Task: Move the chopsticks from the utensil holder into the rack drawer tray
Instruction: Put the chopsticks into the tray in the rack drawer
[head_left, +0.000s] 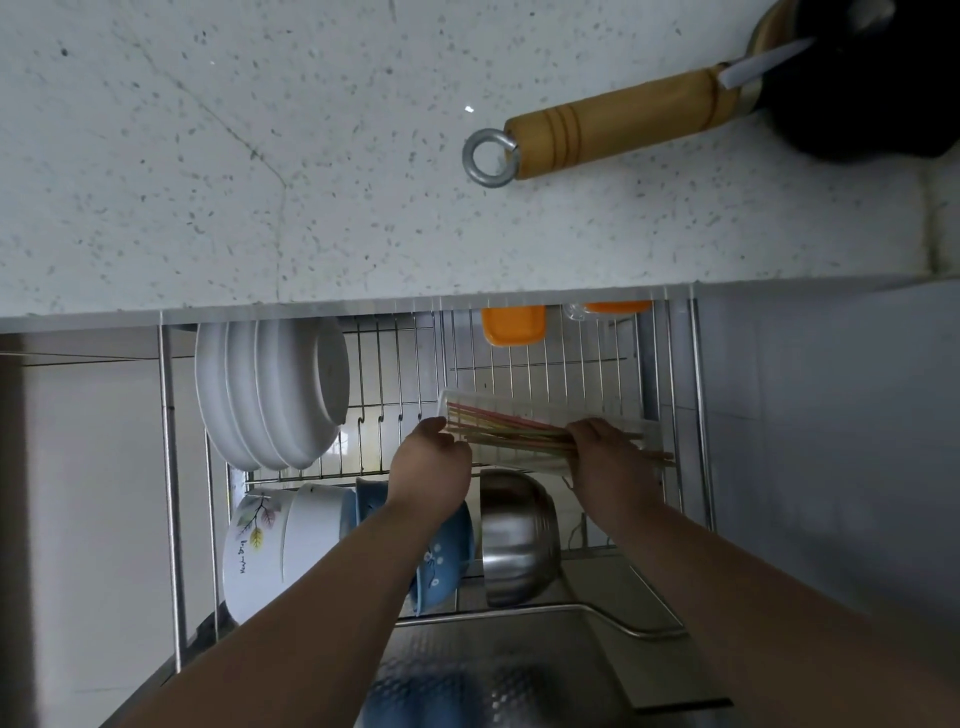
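A clear plastic tray (524, 410) lies across the wires of the pulled-out rack drawer (171, 467). Several coloured chopsticks (498, 423) lie in it, pointing left to right, their ends sticking out past the tray at the right. My left hand (431, 462) touches the tray's left end with the fingers curled down. My right hand (608, 457) is closed over the bundle of chopsticks near their right half. The utensil holder is not in view.
White plates (270, 389) stand at the rack's left. Bowls (291, 535) and a steel bowl (519, 535) sit at the front. Orange-lidded boxes (514, 325) are at the back under the speckled counter (260, 156). A wooden-handled pan (623, 124) lies on the counter.
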